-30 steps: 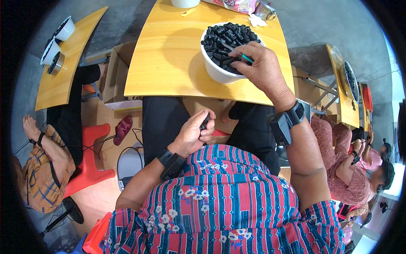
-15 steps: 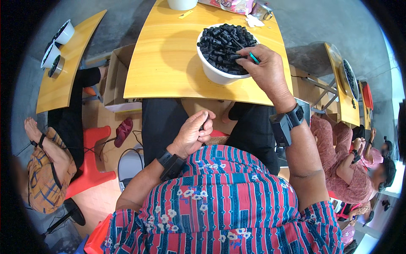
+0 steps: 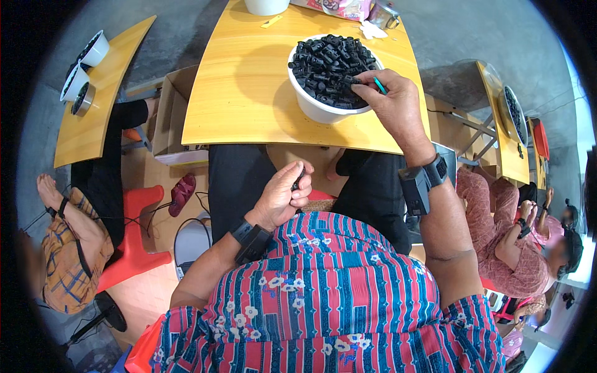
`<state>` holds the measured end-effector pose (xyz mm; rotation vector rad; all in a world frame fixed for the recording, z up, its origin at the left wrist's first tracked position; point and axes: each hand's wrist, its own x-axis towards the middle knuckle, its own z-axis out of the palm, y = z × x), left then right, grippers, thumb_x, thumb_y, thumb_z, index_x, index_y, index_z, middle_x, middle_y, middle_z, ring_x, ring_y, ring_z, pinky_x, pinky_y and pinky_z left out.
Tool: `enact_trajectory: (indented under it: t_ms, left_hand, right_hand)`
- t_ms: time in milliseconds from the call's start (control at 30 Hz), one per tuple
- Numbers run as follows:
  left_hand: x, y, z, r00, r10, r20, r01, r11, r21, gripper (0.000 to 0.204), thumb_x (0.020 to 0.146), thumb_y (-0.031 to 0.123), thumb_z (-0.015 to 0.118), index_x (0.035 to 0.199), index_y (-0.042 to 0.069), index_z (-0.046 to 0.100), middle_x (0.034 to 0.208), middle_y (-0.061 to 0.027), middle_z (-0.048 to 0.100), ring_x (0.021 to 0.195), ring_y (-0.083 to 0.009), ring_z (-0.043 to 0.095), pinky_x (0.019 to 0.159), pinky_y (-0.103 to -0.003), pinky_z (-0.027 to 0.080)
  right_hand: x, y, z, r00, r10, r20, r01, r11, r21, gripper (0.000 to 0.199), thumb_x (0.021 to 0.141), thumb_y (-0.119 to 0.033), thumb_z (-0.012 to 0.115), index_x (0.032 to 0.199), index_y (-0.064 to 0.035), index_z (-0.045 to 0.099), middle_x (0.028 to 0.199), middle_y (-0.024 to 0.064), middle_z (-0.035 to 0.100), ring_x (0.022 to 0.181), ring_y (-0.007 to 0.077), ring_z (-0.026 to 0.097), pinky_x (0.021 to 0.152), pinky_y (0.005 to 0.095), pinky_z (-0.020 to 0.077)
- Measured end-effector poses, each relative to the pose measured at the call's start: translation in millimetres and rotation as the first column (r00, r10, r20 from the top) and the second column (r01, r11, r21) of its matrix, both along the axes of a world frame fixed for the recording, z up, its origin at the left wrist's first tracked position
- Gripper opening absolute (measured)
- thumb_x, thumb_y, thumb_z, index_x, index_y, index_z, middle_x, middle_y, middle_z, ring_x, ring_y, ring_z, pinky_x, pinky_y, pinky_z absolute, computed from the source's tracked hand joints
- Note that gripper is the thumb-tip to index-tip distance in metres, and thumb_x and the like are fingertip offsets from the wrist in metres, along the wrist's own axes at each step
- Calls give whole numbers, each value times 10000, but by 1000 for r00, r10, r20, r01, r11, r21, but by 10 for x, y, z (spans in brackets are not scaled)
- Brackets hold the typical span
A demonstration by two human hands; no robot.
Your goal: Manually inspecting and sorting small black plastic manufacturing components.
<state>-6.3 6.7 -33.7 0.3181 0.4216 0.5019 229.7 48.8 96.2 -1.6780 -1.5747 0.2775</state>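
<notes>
A white bowl (image 3: 320,112) heaped with small black plastic parts (image 3: 329,65) stands on the yellow table near its front edge. Over the bowl's right rim reaches my right hand (image 3: 401,105), thumb and fingertips closed on one black part (image 3: 357,81) at the heap's edge. A slim teal stick-like tool (image 3: 380,86) is tucked between the fingers of that hand; its far end is hidden. My left hand (image 3: 283,193) is held above my lap, fingers curled around a small black plastic part (image 3: 298,181) that shows only partly.
At the table's back are another white container (image 3: 267,6), a yellow strip (image 3: 272,22), white tissue (image 3: 373,30), a pink package (image 3: 348,7) and a clear jar (image 3: 385,13). An open cardboard box (image 3: 171,133) stands left. People sit at tables on both sides.
My right hand has shifted slightly right within the bowl, the teal tool moving with it. My left hand stays over my lap, its fingers still curled.
</notes>
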Motion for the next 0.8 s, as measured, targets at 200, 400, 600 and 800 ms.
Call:
enact_trajectory:
  t_ms: [200, 400, 600, 800]
  left_hand:
    - [-20, -28, 56, 998, 65, 0, -65, 996, 69, 161, 1005, 280, 452, 1049, 143, 525, 726, 40, 431, 565, -34, 358, 484, -169, 290]
    - [-17, -18, 242, 999, 45, 18, -47, 988, 147, 173, 1008, 265, 450, 1073, 122, 523, 793, 35, 435, 591, -24, 353, 491, -150, 292]
    - [43, -56, 283, 984, 164, -63, -153, 977, 147, 227, 995, 260, 495, 1144, 94, 542, 749, 42, 451, 565, -16, 348, 491, -149, 310]
    - [67, -81, 257, 975, 183, -124, -157, 968, 194, 228, 976, 234, 536, 1163, 106, 556, 750, 42, 476, 568, -13, 364, 492, -152, 315]
  right_hand:
    - [-255, -375, 85, 951, 37, -306, -56, 997, -56, 124, 775, -57, 738, 875, -15, 677, 725, -51, 571, 675, 21, 499, 617, 175, 411]
    - [-430, -700, -161, 889, 108, -445, -230, 945, -231, 146, 753, -49, 748, 874, -6, 677, 807, 3, 656, 764, 60, 586, 705, 226, 494]
    - [-524, -792, -473, 893, 115, -436, -243, 937, -251, 144, 745, -73, 734, 859, -10, 670, 766, 59, 647, 701, 109, 595, 663, 261, 491]
    - [-577, -827, -559, 951, 129, -281, -193, 958, -213, 176, 715, -112, 749, 826, -9, 658, 735, 101, 625, 658, 169, 603, 634, 291, 488]
